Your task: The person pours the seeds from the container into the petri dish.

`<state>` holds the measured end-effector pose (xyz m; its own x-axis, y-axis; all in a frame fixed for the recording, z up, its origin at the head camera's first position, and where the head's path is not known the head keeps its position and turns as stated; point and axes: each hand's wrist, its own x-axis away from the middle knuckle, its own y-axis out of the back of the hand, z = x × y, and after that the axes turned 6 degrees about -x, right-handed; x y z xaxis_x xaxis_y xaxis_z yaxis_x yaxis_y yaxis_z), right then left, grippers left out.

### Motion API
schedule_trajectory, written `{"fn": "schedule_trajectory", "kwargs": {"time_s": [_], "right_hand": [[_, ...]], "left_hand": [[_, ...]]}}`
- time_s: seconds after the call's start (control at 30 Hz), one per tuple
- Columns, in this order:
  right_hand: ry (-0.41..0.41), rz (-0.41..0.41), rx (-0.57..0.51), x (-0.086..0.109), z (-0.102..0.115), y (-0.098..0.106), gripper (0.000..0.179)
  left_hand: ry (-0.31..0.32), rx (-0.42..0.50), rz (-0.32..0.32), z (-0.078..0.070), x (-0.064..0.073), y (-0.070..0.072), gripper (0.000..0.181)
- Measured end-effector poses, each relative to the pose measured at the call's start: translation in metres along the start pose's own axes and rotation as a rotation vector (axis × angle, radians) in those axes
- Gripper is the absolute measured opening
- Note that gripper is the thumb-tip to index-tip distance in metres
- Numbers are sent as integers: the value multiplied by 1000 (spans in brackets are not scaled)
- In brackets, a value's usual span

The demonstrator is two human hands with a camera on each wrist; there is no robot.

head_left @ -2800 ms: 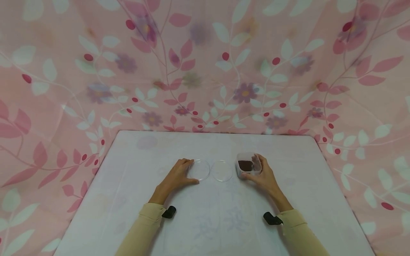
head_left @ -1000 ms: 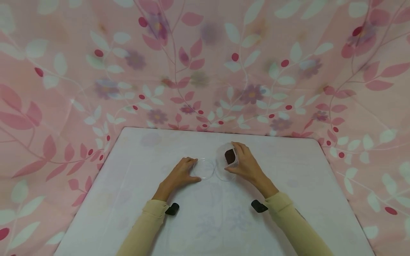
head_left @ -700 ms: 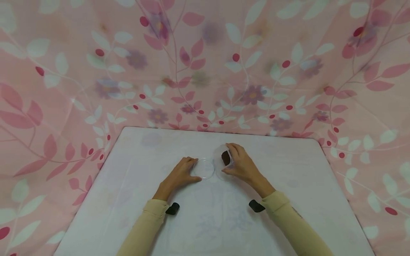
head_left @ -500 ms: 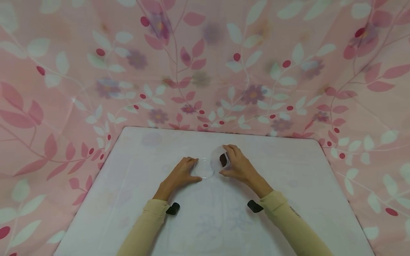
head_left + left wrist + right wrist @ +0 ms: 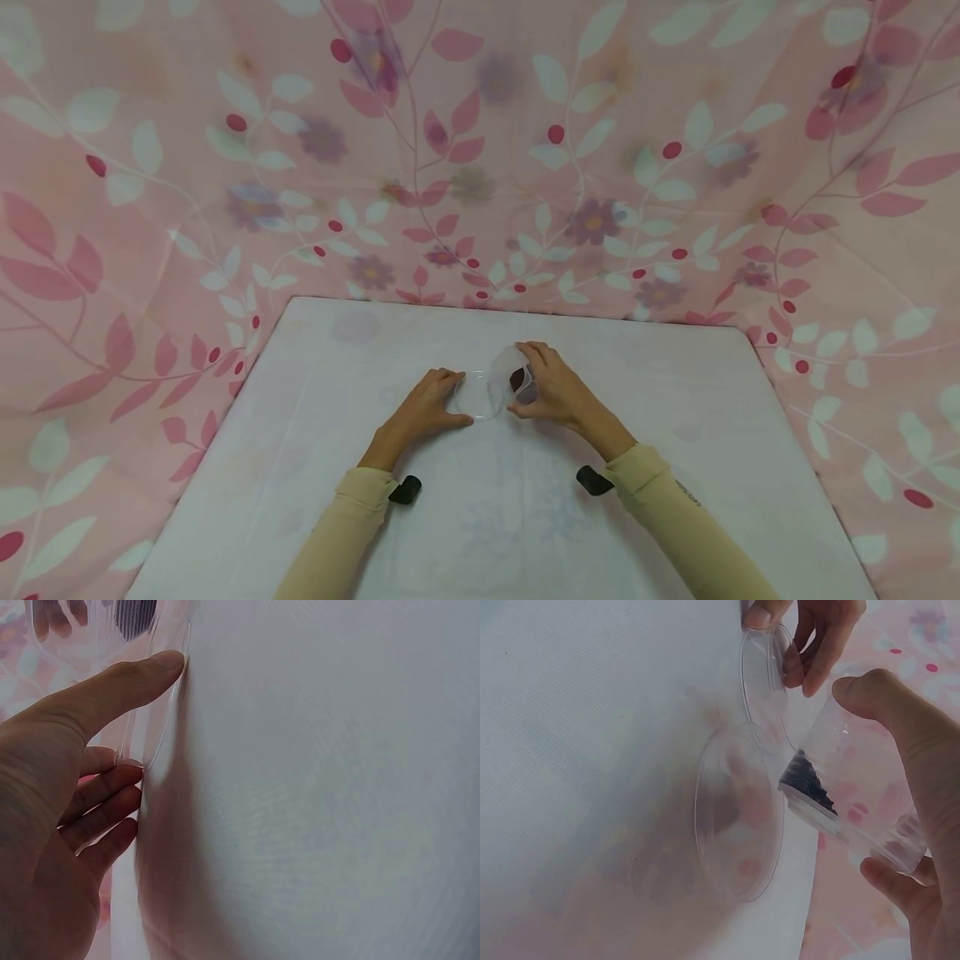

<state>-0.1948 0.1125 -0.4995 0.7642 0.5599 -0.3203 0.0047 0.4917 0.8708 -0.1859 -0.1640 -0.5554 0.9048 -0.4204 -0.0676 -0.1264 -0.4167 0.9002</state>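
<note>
A round clear petri dish piece (image 5: 478, 397) lies on the white table, its rim pinched between thumb and fingers of my left hand (image 5: 420, 415). Beside it, on the right, rests a second clear dish piece (image 5: 739, 817), partly covered by the container in the head view. My right hand (image 5: 561, 390) grips a clear plastic container (image 5: 844, 754) by its sides, tilted toward the left above the second piece. Dark, crumbly material (image 5: 808, 784), like soil, has gathered at the container's low side. Whether any has fallen out cannot be made out.
A white cloth covers the table (image 5: 480, 533), which ends in a straight far edge. Behind and to both sides hangs a pink curtain (image 5: 480, 167) with leaves and flowers. Black wrist cameras (image 5: 406, 490) sit at both sleeve cuffs.
My right hand has carried the container from the right to over the second dish piece and tipped it leftward. The dark material has shifted to its low side. My left hand stays at its dish piece.
</note>
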Motion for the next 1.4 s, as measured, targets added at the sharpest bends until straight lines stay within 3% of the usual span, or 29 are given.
{"fn": "schedule_trajectory", "kwargs": {"time_s": [1.03, 1.4], "right_hand": [[-41, 159, 92, -12, 10, 0, 100], [-25, 171, 90, -20, 12, 4, 100]], "left_hand": [[2, 6, -8, 1, 0, -3, 82], [-5, -10, -16, 0, 0, -2, 82]]}}
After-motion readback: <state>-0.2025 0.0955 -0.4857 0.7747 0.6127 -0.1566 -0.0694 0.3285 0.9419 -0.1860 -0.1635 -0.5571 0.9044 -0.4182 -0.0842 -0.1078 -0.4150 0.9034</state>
